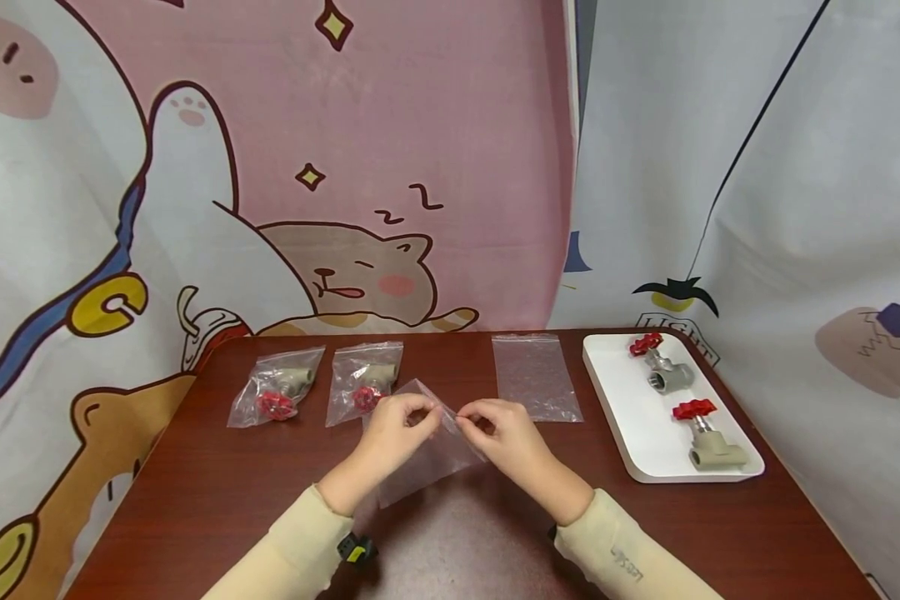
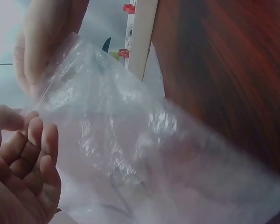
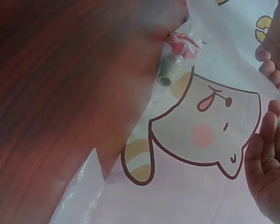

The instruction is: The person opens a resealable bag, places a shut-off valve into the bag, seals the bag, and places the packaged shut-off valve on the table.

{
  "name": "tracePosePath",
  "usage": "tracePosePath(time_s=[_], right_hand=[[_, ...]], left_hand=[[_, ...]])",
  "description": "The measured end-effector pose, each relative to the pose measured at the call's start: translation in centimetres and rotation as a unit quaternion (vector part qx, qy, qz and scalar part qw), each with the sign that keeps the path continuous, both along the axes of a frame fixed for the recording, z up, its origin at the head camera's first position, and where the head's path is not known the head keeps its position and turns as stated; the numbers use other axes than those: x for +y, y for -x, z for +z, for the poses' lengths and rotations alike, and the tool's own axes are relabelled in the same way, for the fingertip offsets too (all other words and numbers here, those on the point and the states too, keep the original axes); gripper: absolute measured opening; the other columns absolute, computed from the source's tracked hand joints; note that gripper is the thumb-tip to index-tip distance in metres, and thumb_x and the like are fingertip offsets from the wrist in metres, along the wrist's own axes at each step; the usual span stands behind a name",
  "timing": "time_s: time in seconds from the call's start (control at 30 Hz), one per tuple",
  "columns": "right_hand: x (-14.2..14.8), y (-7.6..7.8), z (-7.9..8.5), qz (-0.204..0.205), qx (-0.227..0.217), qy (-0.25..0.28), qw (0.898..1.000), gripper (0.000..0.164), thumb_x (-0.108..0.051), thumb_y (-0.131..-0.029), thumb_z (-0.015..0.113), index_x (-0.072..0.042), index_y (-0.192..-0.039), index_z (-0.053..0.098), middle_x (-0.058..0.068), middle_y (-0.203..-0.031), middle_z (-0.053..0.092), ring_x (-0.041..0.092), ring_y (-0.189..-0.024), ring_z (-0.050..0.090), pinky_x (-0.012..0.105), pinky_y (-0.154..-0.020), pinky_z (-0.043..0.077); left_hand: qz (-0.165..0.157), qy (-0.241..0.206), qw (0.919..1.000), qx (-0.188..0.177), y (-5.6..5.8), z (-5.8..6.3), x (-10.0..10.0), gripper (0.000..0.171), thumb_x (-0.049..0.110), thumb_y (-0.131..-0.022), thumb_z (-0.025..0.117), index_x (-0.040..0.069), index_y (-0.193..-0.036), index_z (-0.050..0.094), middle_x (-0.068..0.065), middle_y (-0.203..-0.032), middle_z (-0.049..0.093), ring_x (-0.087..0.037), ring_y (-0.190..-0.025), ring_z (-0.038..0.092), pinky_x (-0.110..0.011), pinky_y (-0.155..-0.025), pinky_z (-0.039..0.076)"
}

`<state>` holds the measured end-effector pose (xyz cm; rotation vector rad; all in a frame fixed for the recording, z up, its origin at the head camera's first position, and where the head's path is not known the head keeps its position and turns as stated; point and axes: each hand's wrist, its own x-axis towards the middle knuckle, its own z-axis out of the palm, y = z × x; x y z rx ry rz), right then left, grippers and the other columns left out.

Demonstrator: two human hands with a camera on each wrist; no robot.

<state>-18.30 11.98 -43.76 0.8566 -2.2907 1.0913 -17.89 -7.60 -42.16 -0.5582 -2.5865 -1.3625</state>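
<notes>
Between both hands a clear zip bag hangs tilted over the table. My left hand pinches its top edge between thumb and fingers. A short way along that edge, my right hand pinches it too. The left wrist view shows the bag's wrinkled plastic spread out below the fingertips, with no part inside it. Behind the left hand lies a bagged valve with a red handwheel, and another bagged valve is farther left.
A flat zip bag lies behind the right hand. At the right, a white tray bears a valve at the back and a valve in front, both with red handwheels. A printed curtain stands behind the brown table.
</notes>
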Motion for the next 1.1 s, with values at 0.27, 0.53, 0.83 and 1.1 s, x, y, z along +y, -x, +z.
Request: tracePosePath(time_s=[0.27,0.53,0.83,1.1], right_hand=[[1.6,0.8,0.1,-0.107,-0.018,0.006,0.994,0.008,-0.001,-0.078,0.070,-0.009,-0.076,0.070,-0.003,-0.065,0.064,0.004,-0.058,0.055,0.022,-0.052,0.047],[1.4,0.4,0.2,-0.087,-0.040,-0.010,0.995,0.005,-0.004,-0.084,0.068,-0.008,-0.086,0.071,-0.001,-0.073,0.066,0.005,-0.063,0.054,0.020,-0.055,0.047],[1.1,0.1,-0.1,-0.063,-0.041,-0.016,0.997,0.009,-0.001,-0.082,0.069,-0.008,-0.088,0.070,-0.002,-0.076,0.067,0.002,-0.063,0.052,0.017,-0.054,0.045],[0.8,0.0,-0.1,-0.059,-0.049,-0.015,0.997,0.008,-0.004,-0.082,0.070,-0.010,-0.089,0.070,-0.002,-0.078,0.067,0.002,-0.062,0.050,0.017,-0.055,0.044]], left_hand=[[0.039,-0.023,0.9988,-0.017,0.0,0.2,-0.7,0.014,0.007,-0.077,0.063,0.016,-0.066,0.066,0.006,-0.054,0.060,-0.002,-0.050,0.052,-0.020,-0.047,0.041],[0.022,-0.042,0.9987,0.019,0.2,0.8,-0.6,0.010,0.022,-0.091,0.062,0.015,-0.088,0.069,0.005,-0.076,0.065,-0.005,-0.067,0.059,-0.021,-0.057,0.048],[0.020,-0.042,0.9959,0.077,1.5,0.7,-1.9,0.028,0.013,-0.095,0.057,0.011,-0.122,0.062,-0.003,-0.114,0.062,-0.022,-0.103,0.058,-0.032,-0.079,0.051],[0.013,-0.059,0.9961,0.064,2.0,0.2,-1.6,0.013,0.021,-0.092,0.062,0.014,-0.103,0.068,0.003,-0.097,0.065,-0.010,-0.087,0.057,-0.028,-0.074,0.051]])
